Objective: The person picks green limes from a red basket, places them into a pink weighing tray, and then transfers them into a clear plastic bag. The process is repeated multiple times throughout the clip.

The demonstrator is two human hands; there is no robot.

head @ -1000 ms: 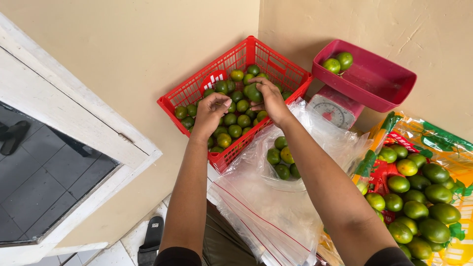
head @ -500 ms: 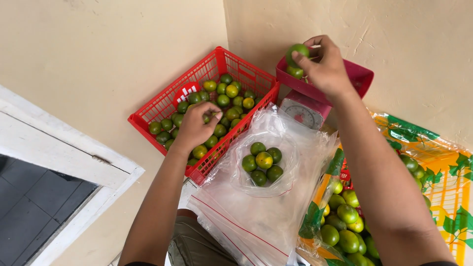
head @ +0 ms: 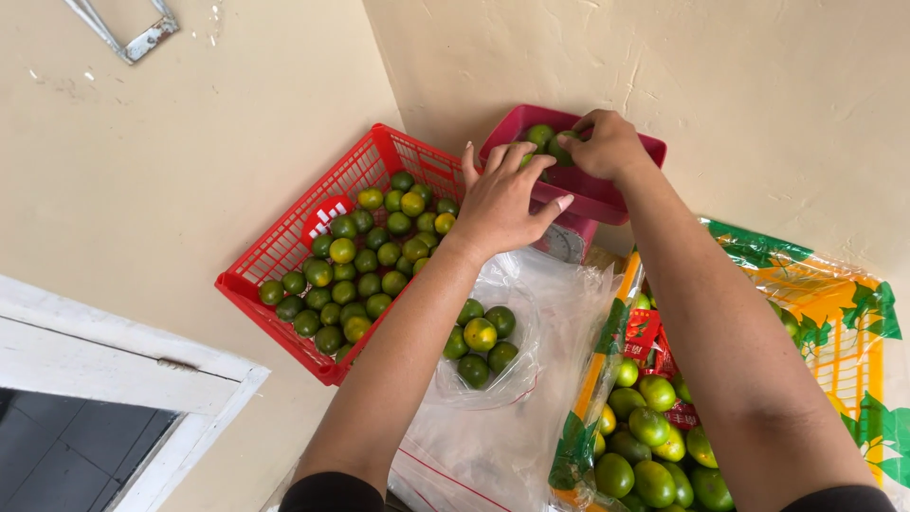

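Both your hands are at the dark red scale tray in the upper middle of the frame, each grip closed on green limes.

Your right hand curls over limes lying in the tray, fingers together around one at the tray's far side. Your left hand sits just left of it over the tray's near rim, fingers bent; you cannot tell exactly what it clamps. The scale dial peeks out below your left wrist. Left of centre stands the red basket full of limes. Below your arms lies a clear plastic bag with a few limes, and at lower right a printed sack holds more limes, partly hidden by your right forearm.
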